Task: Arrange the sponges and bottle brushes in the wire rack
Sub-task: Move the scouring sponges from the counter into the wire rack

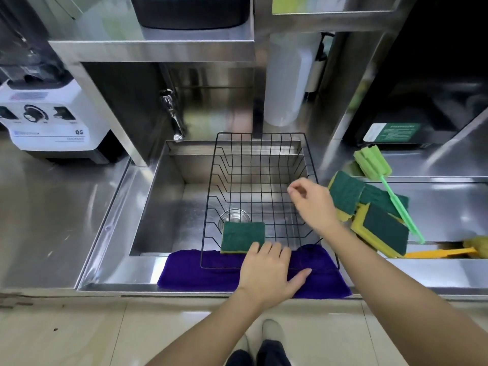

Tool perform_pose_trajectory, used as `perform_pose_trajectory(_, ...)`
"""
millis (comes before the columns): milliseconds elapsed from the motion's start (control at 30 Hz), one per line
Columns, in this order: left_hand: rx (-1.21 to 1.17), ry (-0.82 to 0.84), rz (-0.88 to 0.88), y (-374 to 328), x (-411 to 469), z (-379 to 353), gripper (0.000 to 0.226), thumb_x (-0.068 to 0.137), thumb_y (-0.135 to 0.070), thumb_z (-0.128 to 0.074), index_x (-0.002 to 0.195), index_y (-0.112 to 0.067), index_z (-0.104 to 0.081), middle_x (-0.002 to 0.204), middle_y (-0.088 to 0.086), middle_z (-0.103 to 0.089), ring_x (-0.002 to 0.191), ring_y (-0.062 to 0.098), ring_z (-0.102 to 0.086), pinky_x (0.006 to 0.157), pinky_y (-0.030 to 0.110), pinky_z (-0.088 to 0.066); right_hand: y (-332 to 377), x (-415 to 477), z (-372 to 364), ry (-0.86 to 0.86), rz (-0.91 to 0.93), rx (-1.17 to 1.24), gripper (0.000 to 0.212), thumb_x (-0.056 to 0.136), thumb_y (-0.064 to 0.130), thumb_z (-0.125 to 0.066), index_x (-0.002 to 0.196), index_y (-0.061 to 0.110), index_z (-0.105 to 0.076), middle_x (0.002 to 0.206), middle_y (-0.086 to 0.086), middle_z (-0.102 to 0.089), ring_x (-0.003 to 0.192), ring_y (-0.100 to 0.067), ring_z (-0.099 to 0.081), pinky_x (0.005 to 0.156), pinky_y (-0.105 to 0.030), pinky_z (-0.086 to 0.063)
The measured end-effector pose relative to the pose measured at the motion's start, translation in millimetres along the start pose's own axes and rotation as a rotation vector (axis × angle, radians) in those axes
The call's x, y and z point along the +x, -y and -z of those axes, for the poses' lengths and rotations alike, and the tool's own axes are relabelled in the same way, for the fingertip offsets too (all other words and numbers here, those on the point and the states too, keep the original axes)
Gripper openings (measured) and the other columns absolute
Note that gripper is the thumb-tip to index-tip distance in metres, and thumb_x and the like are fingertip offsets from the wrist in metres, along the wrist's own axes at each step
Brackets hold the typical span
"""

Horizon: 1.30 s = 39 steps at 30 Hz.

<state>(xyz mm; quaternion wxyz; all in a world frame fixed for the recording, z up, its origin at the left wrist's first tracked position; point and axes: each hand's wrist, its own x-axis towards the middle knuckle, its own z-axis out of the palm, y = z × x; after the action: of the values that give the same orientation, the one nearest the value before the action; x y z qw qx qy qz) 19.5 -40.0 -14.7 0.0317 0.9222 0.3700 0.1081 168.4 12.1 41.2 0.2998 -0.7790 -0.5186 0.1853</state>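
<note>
Though barely begun, looks like the loading step: only one sponge in the wire rack, green side up at the near left corner. Rack set over the sink, front edge on a purple cloth.

Left hand spread flat on the cloth and the rack's front rim, fingers released and just touching the sponge's near edge, grasping nothing. Right hand above the rack's right side, fingers loosely curled and empty, just beside the pile of sponges on the surface to the right.

Outside the rack as well: a green bottle brush lying across that pile, and a yellow brush nearer the right edge.

Next, probably: reach right, pinch the nearest sponge by its edges without dragging the green brush along, and set it down beside the first. Worth steadying the rack with the left hand meanwhile, since perched on cloth and likely to slide.
</note>
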Motion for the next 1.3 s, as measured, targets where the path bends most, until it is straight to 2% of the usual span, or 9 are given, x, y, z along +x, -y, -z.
perform_pose_trajectory(167,-0.003,0.091,0.012,-14.3,10.7,0.9,0.059,0.084,-0.064,-0.035,0.080,-0.013,-0.064,0.073,0.004,-0.066,0.067,0.024,-0.061,0.063,0.035,-0.049,-34.7,19.2,36.2,-0.393,-0.328,-0.144,0.041,0.089,0.024,-0.059,0.121,-0.002,-0.052,0.124,-0.021,-0.052,0.118,-0.037,-0.047,0.099,-0.043,-0.036)
perform_pose_trajectory(300,-0.031,0.128,0.031,-16.7,13.3,1.9,0.070,0.084,-0.068,-0.023,0.093,-0.011,-0.063,0.088,0.007,-0.068,0.083,0.026,-0.061,0.074,0.040,-0.048,-61.8,17.4,41.2,-0.279,-0.575,-0.179,0.072,0.084,0.043,-0.063,0.128,-0.010,-0.043,0.134,-0.026,-0.043,0.126,-0.041,-0.041,0.105,-0.044,-0.034)
perform_pose_trajectory(433,-0.028,0.099,0.011,-15.5,12.8,-0.2,0.075,0.083,-0.070,-0.018,0.101,-0.012,-0.061,0.097,0.007,-0.067,0.092,0.027,-0.059,0.078,0.043,-0.045,-71.3,15.7,40.0,-0.053,-0.601,-0.278,0.074,0.084,0.062,-0.049,0.118,-0.003,-0.059,0.132,-0.024,-0.052,0.123,-0.039,-0.048,0.101,-0.043,-0.037)
perform_pose_trajectory(533,-0.034,0.093,0.018,-15.5,12.4,-1.0,0.072,0.084,-0.070,-0.022,0.098,-0.012,-0.063,0.092,0.007,-0.067,0.088,0.027,-0.060,0.075,0.042,-0.047,-68.6,17.8,38.3,-0.055,-0.620,-0.311,0.083,0.079,0.067,-0.051,0.129,0.000,-0.049,0.138,-0.020,-0.049,0.131,-0.035,-0.041,0.105,-0.044,-0.030)
perform_pose_trajectory(700,-0.057,0.066,0.041,-14.7,11.8,-1.8,0.069,0.084,-0.069,-0.027,0.089,-0.012,-0.064,0.084,0.006,-0.067,0.082,0.026,-0.060,0.073,0.040,-0.047,-66.7,18.1,33.5,-0.107,-0.561,-0.012,0.072,0.080,0.045,-0.068,0.127,0.000,-0.036,0.133,-0.020,-0.052,0.125,-0.037,-0.047,0.104,-0.045,-0.033)
perform_pose_trajectory(867,-0.012,0.008,0.019,-4.8,7.5,-1.2,0.063,0.083,-0.066,-0.032,0.081,-0.012,-0.064,0.077,0.003,-0.063,0.074,0.023,-0.056,0.068,0.034,-0.046,-49.6,19.2,42.7,-0.267,-0.468,0.389,0.050,0.085,0.020,-0.067,0.121,0.009,-0.034,0.111,-0.009,-0.047,0.110,-0.031,-0.053,0.087,-0.037,-0.041)
perform_pose_trajectory(967,0.025,0.000,0.046,8.3,3.0,2.5,0.068,0.081,-0.071,-0.031,0.081,-0.012,-0.065,0.077,0.003,-0.062,0.073,0.023,-0.054,0.068,0.035,-0.044,-32.1,25.9,44.9,-0.339,-0.389,0.642,0.059,0.081,0.012,-0.071,0.127,0.008,-0.034,0.111,-0.004,-0.049,0.101,-0.020,-0.055,0.091,-0.033,-0.047)
perform_pose_trajectory(1167,0.031,0.000,0.127,35.6,-10.1,10.8,0.074,0.075,-0.079,-0.032,0.076,-0.011,-0.062,0.075,0.004,-0.059,0.073,0.024,-0.053,0.067,0.037,-0.042,-5.4,47.9,18.6,0.045,-0.234,0.579,0.051,0.078,0.002,-0.072,0.126,0.011,-0.057,0.119,-0.005,-0.060,0.108,-0.020,-0.057,0.092,-0.032,-0.049)
perform_pose_trajectory(1300,0.018,0.025,0.159,42.6,-14.9,14.4,0.075,0.075,-0.079,-0.031,0.078,-0.011,-0.061,0.079,0.005,-0.059,0.076,0.024,-0.054,0.069,0.037,-0.043,8.0,48.8,-20.4,0.255,-0.291,0.530,0.051,0.079,0.001,-0.072,0.125,0.007,-0.049,0.115,-0.005,-0.054,0.103,-0.019,-0.052,0.067,-0.019,-0.046)
